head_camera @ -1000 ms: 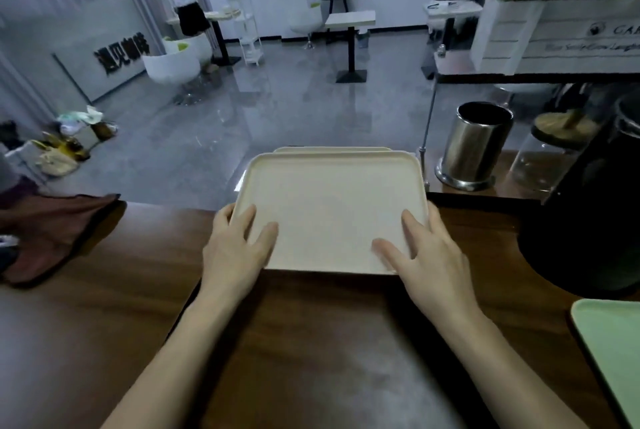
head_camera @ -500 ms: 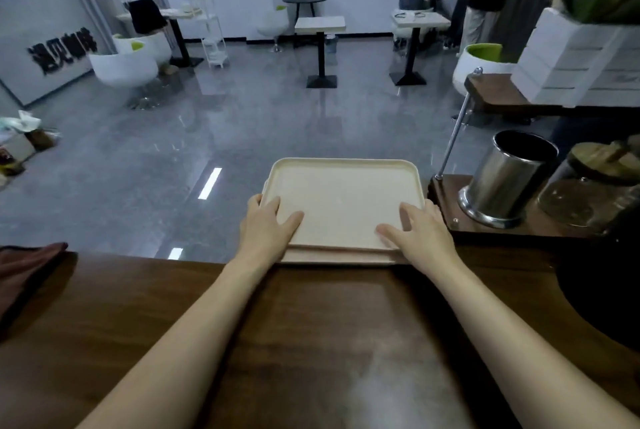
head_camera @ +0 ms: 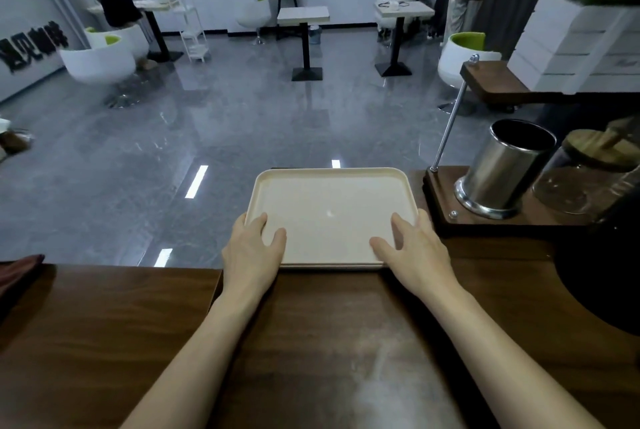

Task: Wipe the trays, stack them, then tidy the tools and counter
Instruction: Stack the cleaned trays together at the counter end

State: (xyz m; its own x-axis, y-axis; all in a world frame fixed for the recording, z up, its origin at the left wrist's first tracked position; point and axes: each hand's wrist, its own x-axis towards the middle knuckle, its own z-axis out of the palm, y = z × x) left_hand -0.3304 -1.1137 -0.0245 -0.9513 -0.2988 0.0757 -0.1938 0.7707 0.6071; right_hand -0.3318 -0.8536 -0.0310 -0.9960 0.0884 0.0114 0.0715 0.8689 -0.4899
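A rectangular cream tray with rounded corners and a low raised rim lies flat at the far side of the dark wooden counter. Its matte surface is plain apart from one small glint. Under its near edge shows the thin pale lip of a second tray of the same shape, the two lined up closely. The counter's grain runs in brown streaks, with a dull pale sheen near the middle.

Both bare forearms reach straight forward. The left hand lies over the tray's near left corner, fingers spread and only slightly bent across the rim, thumb flat on the tray's floor. The right hand mirrors it on the near right corner. Neither hand clasps the tray; both rest on it with loose, unclenched fingers.

Just right of the tray stands a dark wooden base with a slim metal rod, carrying a brushed steel cylinder and a clear glass jar with a wooden lid. A reddish-brown cloth lies at the counter's left edge.
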